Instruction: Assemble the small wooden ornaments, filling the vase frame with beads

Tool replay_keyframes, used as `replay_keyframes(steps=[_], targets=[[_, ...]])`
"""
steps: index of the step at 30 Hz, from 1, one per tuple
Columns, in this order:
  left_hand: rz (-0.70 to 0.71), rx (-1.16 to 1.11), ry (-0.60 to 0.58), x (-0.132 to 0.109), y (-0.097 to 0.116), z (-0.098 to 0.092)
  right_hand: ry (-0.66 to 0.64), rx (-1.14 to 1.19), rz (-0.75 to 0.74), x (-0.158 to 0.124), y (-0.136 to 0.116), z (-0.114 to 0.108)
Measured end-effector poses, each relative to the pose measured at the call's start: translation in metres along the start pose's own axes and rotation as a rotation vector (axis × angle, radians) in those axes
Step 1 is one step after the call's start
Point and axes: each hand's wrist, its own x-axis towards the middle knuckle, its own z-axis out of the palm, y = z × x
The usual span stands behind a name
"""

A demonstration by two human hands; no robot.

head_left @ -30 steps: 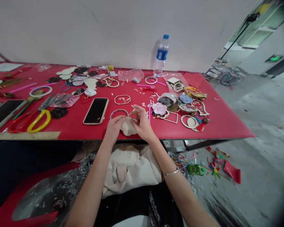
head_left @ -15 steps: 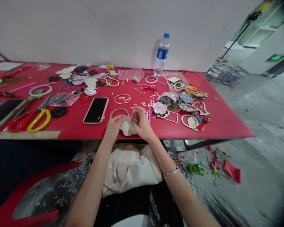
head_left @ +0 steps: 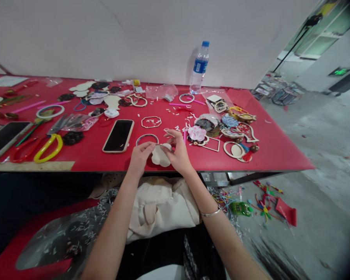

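Both hands are closed on a pale scalloped cutout, and they hold it together just above the front edge of the red counter. The left hand pinches its left side, and the right hand pinches it from the upper right; a thin bracelet is on the right wrist. Just beyond the left hand lies a thin round hoop, and a smartphone lies face up to the left of it. Small white scraps are spread near the right hand, beside a pink flower-shaped piece.

Farther back stands a plastic water bottle with a blue cap and blue label, and it has transparent liquid inside, but the writing on the label is too small for reading. To the left of it lies a transparent plastic bag, and a small bottle with a yellow top stands beyond. On the wall at far right, a green sign glows, but I cannot read it.
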Motion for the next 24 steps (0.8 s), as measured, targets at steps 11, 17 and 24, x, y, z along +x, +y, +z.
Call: replay_keyframes(steps=[11,17,24], targets=[[0.04,0.072,0.06,0.0024,-0.0055,-0.0015,0.006,0.013,0.014,0.0003,-0.0001,0.0006],[0.073,0.116,0.026,0.002,-0.0066,-0.0025,0.017,0.032,0.015,0.0004,0.0009,0.0008],[0.087,0.144,0.017,0.0024,-0.0079,-0.0029,0.09,-0.205,-0.074,0.0023,-0.0065,-0.0043]])
